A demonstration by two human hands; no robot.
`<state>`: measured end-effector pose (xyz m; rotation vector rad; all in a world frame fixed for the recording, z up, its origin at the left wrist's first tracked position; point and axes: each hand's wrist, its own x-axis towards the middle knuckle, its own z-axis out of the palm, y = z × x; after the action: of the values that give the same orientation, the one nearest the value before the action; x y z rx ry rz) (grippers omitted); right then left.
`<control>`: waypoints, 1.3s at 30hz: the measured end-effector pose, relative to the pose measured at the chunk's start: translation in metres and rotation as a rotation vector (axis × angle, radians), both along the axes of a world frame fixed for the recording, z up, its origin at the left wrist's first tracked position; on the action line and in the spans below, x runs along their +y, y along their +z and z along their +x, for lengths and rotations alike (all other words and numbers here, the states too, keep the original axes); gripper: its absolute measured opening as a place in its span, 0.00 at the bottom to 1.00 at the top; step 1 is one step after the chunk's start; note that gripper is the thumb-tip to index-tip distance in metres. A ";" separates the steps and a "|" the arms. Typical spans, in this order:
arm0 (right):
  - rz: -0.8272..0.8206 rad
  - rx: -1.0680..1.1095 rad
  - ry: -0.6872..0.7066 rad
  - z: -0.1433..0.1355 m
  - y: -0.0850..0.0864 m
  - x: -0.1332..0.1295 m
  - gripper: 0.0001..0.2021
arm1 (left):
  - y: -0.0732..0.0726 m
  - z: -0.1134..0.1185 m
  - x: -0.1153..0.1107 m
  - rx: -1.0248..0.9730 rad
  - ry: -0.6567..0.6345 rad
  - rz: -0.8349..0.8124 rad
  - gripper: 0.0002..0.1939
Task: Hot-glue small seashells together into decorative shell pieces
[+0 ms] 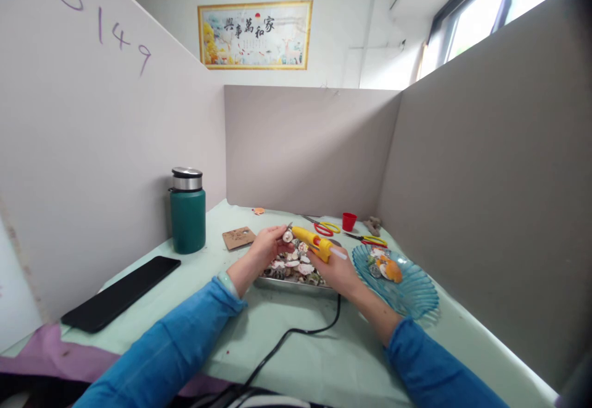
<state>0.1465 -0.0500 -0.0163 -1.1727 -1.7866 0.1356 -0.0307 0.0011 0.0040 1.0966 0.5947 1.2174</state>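
Note:
In my right hand is a yellow hot glue gun, a clear glue stick poking out of its back end. Its nozzle points left, close to a small whitish shell pinched in the fingertips of my left hand. Whether nozzle and shell touch, I cannot tell. Both hands are above a metal tray heaped with seashells. The gun's black cord runs from under the tray area toward the table's front edge.
To the right, a blue glass plate bears several shells. Behind are two pairs of scissors, a red cup and a brown card. A green bottle and black phone lie left. Grey partitions enclose the table.

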 end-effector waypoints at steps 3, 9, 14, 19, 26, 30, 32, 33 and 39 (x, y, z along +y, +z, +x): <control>0.021 -0.015 -0.012 0.000 0.000 0.000 0.11 | -0.001 -0.001 0.000 -0.005 -0.009 0.006 0.08; 0.014 0.001 -0.087 0.001 0.000 0.002 0.13 | -0.003 -0.002 0.002 -0.001 -0.043 0.020 0.10; 0.022 -0.018 -0.014 0.000 0.002 -0.001 0.11 | -0.001 -0.001 0.000 -0.011 -0.027 0.014 0.09; 0.019 -0.011 -0.023 0.000 0.001 0.000 0.12 | -0.001 0.000 0.000 -0.015 -0.029 0.012 0.09; 0.056 -0.011 -0.090 0.003 -0.002 0.005 0.15 | 0.000 0.000 -0.001 -0.004 -0.036 0.005 0.10; 0.043 -0.011 -0.091 0.002 -0.001 0.005 0.15 | 0.002 0.001 -0.004 0.007 -0.027 0.006 0.10; 0.033 -0.015 -0.088 0.002 0.000 0.004 0.14 | 0.002 0.000 -0.004 0.010 -0.025 0.008 0.10; 0.029 -0.016 -0.084 0.002 0.000 0.004 0.14 | 0.001 0.000 -0.003 0.009 -0.025 0.007 0.10; 0.040 -0.002 -0.075 0.001 0.000 0.003 0.14 | -0.002 -0.002 0.001 0.002 -0.045 0.027 0.11</control>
<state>0.1475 -0.0466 -0.0164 -1.2098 -1.7373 0.0542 -0.0323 0.0020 0.0017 1.1290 0.5538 1.1885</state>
